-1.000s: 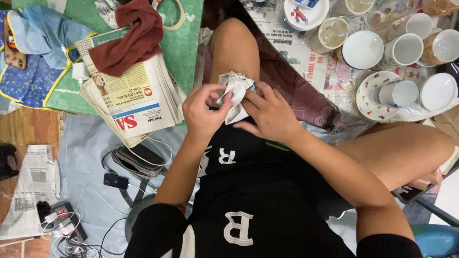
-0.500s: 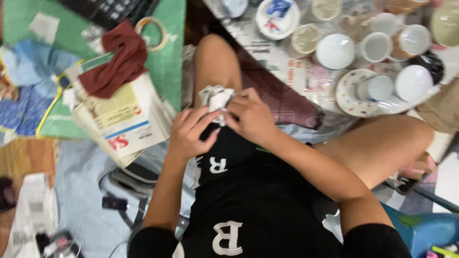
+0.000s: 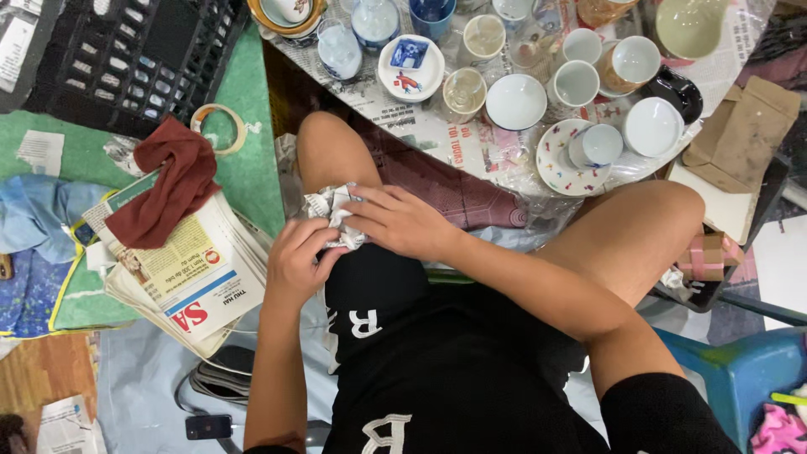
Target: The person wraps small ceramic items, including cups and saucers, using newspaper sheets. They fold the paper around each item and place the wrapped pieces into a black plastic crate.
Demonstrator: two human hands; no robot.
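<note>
Seen from the head camera looking straight down, a seated person in black shorts works over their own lap, knees spread wide.

Risk comes first. Judging by the loose, crumpled wrap, whatever sits inside the newspaper bundle [image 3: 334, 212] could slip out if the paper opens, and it would land on the thigh or the floor. A raised knee is close to the crowded crockery ahead, so a shift of the leg might knock a cup.

Both hands meet at the bundle, which rests on the left thigh just below the knee. The left hand [image 3: 296, 262] curls around its lower side, fingers bent and closed on the paper. The right hand [image 3: 402, 222] lies across its top, fingers pressed flat and close together, pinning the paper down. What the paper contains is hidden.

Ahead of the knees, a sheet of newspaper covers a low surface [image 3: 454, 143] holding many white cups and bowls, among them a white bowl [image 3: 516, 102] and a speckled saucer [image 3: 565, 158] carrying a small cup.

To the person's left lies a stack of newspapers [image 3: 189, 277] with a dark red cloth [image 3: 172, 181] draped on it. Just beyond that sits a roll of tape [image 3: 218, 128] on a green mat, near a black plastic crate [image 3: 126, 59].
</note>
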